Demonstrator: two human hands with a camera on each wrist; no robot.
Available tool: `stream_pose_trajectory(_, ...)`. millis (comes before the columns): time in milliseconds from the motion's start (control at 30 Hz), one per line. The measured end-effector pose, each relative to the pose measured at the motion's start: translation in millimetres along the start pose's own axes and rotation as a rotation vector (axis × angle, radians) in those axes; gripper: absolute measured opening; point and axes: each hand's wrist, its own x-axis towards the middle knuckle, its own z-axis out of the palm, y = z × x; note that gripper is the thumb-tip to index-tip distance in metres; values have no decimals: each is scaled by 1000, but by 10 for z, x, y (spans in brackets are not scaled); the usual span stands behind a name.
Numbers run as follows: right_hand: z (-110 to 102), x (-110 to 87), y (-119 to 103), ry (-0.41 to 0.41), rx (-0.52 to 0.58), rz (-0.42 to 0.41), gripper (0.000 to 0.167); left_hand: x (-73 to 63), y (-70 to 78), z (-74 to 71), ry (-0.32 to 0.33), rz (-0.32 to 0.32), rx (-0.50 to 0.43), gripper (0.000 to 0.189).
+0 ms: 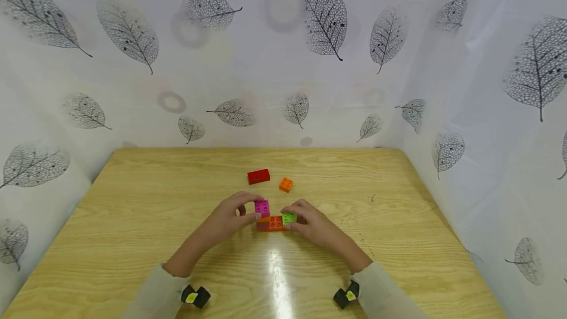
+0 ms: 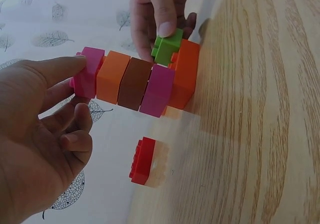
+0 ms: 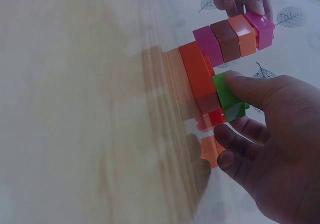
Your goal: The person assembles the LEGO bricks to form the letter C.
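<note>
A long orange brick (image 2: 185, 73) lies on the table as a base. From its left end rises a stack: a magenta brick (image 2: 157, 90), a brown brick (image 2: 134, 83) and a small orange brick (image 2: 113, 77). At the top, my left hand (image 1: 232, 214) pinches a pink brick (image 2: 90, 73) between thumb and finger; a narrow gap shows between it and the small orange one. My right hand (image 1: 315, 223) holds a light green brick (image 3: 230, 96) at the base's right end, thumb on one side and fingers opposite. Whether the green brick is fully seated I cannot tell.
Behind the hands a red brick (image 1: 259, 176) and a loose orange brick (image 1: 286, 184) lie on the wooden table (image 1: 133, 201). A white curtain (image 1: 248, 73) with leaf prints hangs along the back and both sides.
</note>
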Motion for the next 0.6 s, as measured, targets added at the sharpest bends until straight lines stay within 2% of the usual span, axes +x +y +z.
stream_pose_trajectory(367, 3, 4, -2, 2, 2, -5, 38, 9, -1, 16, 7, -29, 7, 37)
stream_pose_trajectory(600, -3, 4, -2, 2, -4, -16, 39, 8, 9, 27, 24, -29, 67, 36)
